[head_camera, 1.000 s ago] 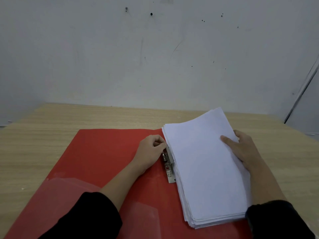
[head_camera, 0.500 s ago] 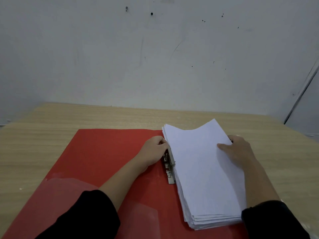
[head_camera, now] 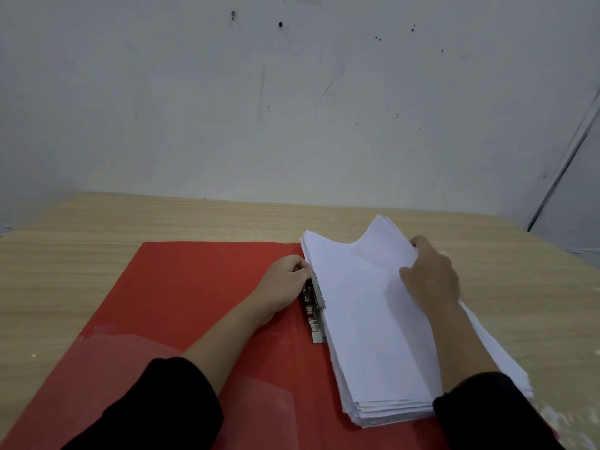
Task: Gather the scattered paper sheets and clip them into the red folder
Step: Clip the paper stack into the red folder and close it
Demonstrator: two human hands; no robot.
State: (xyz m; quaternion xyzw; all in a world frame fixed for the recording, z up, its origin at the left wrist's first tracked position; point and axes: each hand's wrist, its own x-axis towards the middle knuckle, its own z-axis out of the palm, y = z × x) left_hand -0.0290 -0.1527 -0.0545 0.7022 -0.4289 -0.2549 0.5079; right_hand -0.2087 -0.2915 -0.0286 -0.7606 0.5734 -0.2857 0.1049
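Note:
The red folder (head_camera: 194,297) lies open and flat on the wooden table. A thick stack of white paper sheets (head_camera: 367,336) rests on its right half. The metal clip (head_camera: 315,306) sits along the stack's left edge, its lever raised. My left hand (head_camera: 289,284) pinches the top of the clip lever with curled fingers. My right hand (head_camera: 428,274) grips the stack's far right edge, thumb on top, and bends the upper sheets upward at the far corner.
The light wooden table (head_camera: 97,254) runs back to a grey wall. A clear plastic pocket (head_camera: 107,378) lies on the folder's near left cover. Small white flecks dot the table at the near right.
My right hand slid toward the stack's far right edge and curled round it, lifting the far corner of the upper sheets. My left hand stayed at the clip.

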